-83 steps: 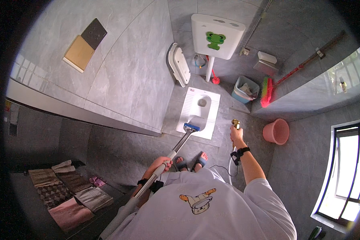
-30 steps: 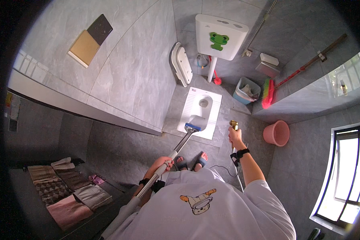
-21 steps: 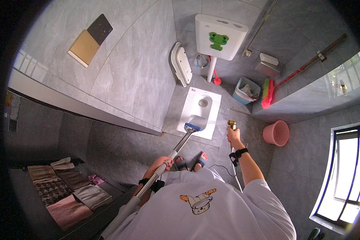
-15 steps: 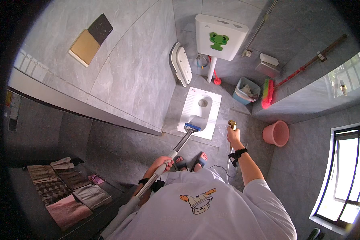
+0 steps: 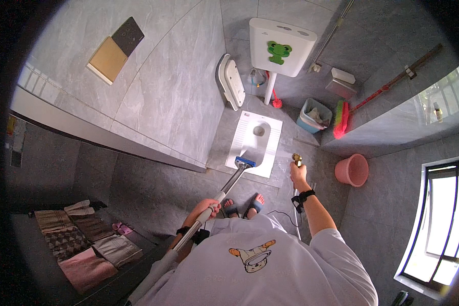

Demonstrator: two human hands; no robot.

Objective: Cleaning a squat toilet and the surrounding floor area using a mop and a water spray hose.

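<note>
My left hand (image 5: 207, 206) is closed around the grey pole of a long-handled scrubber (image 5: 234, 177). Its blue head rests on the near end of the white squat toilet (image 5: 273, 135). Out to the right, my right hand (image 5: 298, 175) grips a brass-coloured spray gun (image 5: 296, 158), its nozzle toward the far side. A thin pale hose (image 5: 296, 220) hangs below that hand. Both wrists wear black bands, and a dark cord (image 5: 278, 212) runs near the right one. My feet in slippers (image 5: 255, 205) stand just before the toilet.
A white cistern (image 5: 261, 48) hangs on the far wall, a red toilet brush (image 5: 277, 103) below it. To the right are a blue-grey bin (image 5: 306, 120), a red-green broom (image 5: 342, 120) and a pink bucket (image 5: 352, 170). Mats (image 5: 88, 270) lie at lower left.
The hose under my right hand has swung right and hangs straighter. My right hand has barely shifted. The scrubber and my left hand stay in place.
</note>
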